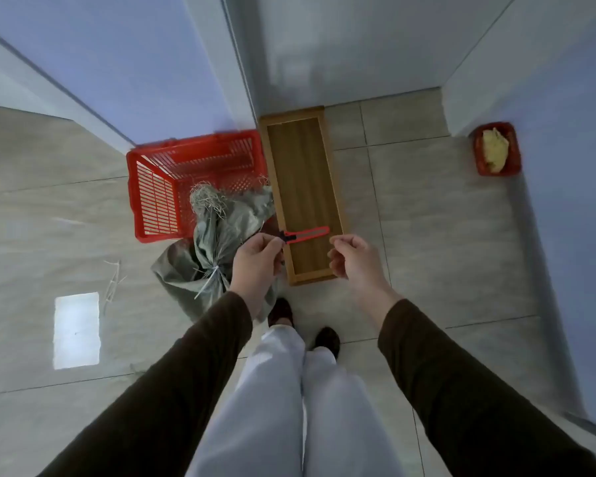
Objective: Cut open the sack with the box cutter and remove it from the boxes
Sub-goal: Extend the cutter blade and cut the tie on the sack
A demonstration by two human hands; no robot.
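— Grey floor tiles (pixel 427 218) run up to pale walls, and the person stands on them looking straight down. What do you see near the feet?

— I see a grey-green woven sack (pixel 217 242). It lies on the floor, with its frayed top end resting over the near rim of a red plastic basket (pixel 159 187). Its lower part is tied with a white string (pixel 210 277). Just beside it, on the right, is a long shallow wooden tray (pixel 300 173).

— And the box cutter?

— The red box cutter (pixel 305 234) is in the air above the near end of the tray. The left hand (pixel 258 259) pinches its dark end between thumb and fingers. The right hand (pixel 353 258) is half curled, grips nothing, and its fingertips are very near the far tip of the cutter.

— Are boxes visible?

— No, I cannot see any; maybe they are inside the sack.

— What can go wrong from here?

— I think the grip is weak, only a pinch at one end, so the cutter may slip and fall toward the shoes. Also, if the blade comes out while the right fingers are so close, they may be cut. Later, a deep cut may damage what is inside the sack.

— Anything else?

— A small red tub (pixel 496 149) with something yellow stands far right, by the wall.
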